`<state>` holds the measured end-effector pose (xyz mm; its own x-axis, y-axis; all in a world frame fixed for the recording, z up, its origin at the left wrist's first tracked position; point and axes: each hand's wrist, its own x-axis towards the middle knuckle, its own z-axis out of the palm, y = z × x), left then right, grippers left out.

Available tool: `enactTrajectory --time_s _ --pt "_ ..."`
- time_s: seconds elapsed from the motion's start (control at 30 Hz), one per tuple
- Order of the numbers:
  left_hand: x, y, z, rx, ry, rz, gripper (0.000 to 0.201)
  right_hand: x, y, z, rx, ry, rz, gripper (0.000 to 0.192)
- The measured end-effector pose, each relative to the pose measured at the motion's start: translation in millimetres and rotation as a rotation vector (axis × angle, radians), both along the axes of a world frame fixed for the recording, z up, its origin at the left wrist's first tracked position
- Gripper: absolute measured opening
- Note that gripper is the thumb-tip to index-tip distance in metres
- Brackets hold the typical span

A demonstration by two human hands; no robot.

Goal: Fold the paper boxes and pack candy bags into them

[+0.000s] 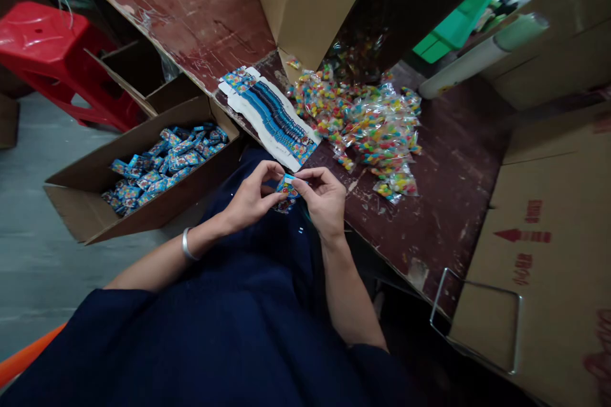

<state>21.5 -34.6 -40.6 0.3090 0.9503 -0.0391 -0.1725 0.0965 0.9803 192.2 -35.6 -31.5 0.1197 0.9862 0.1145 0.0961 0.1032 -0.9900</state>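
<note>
Between my two hands, over my lap at the table's edge, is a small blue printed candy box [287,187]. My left hand [254,196] pinches its left side with thumb and fingers. On the other side, my right hand [322,198] grips it, the thumb lying across its upper face. Just beyond them, a fanned row of flat blue printed cartons [272,111] lies on a white sheet. To the right of that row is a heap of clear bags of colourful candies [372,127]. Whether the held box is closed cannot be made out.
At left, an open cardboard box [157,219] holds many blue candy boxes [167,162]. Behind it stands a red plastic stool [62,57]. A big carton [315,0] rises on the dark red table [200,6]. Another carton [539,203] and a metal wire frame [518,331] are at right.
</note>
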Motion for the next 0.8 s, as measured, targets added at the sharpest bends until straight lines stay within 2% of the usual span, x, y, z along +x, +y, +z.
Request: enactTrajectory --time_s 0.17,0.27,0.37,0.5,0.57,0.63,0.73,0.8 --pt "-7.8 0.3 4.1 0.039 0.076 -0.083 0.047 10.3 7.4 5.4 -0.084 -0.039 0.036 0.024" --pt "-9.9 0.3 4.7 0.011 0.058 -0.108 0.053 10.2 6.9 6.7 -0.026 -0.096 0.079 0.026" --pt "-9.5 0.0 3.6 0.003 0.022 -0.093 0.044 6.6 -0.2 4.9 0.056 -0.151 0.108 0.028" --pt "-17.3 4.2 1.2 -0.007 0.066 -0.125 0.034 7.4 -5.7 -1.8 0.074 -0.229 0.215 0.028" --pt "-33.4 12.9 1.8 0.019 0.177 -0.146 0.033 12.3 0.2 -7.4 0.135 -0.378 0.21 0.026" --pt "-59.2 26.8 4.5 0.087 0.375 -0.102 0.03 18.7 11.6 -15.8 0.212 -0.588 0.113 0.031" --pt "-104.5 49.5 11.2 0.202 0.777 0.158 0.028 26.5 30.8 -31.7 0.241 -0.835 0.011 0.042" --pt "-126.3 59.0 15.0 0.216 0.952 0.257 0.039 28.9 39.9 -41.2 0.211 -0.91 0.021 0.038"
